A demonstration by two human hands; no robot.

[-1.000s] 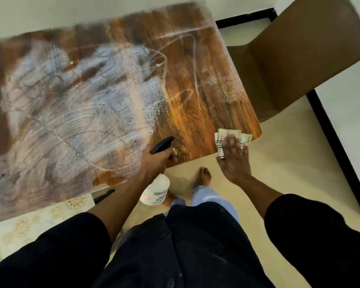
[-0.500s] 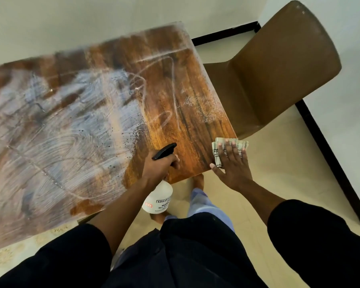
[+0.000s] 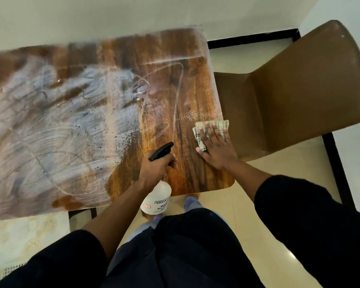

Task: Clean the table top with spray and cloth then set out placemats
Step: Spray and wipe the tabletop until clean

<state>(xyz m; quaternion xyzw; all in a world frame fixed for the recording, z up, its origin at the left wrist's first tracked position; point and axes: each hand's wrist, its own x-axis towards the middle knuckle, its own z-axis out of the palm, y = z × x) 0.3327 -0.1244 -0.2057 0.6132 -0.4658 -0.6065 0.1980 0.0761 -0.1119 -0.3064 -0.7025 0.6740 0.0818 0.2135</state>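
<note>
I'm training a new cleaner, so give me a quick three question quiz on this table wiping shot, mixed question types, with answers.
1. True or false: the right hand presses the checked cloth flat on the wooden table top.
2. Which hand grips the spray bottle?
A. left hand
B. right hand
C. neither
3. Fill in: the brown ____ stands at the table's right end.

Key: 1 true; 2 A; 3 chair.
</note>
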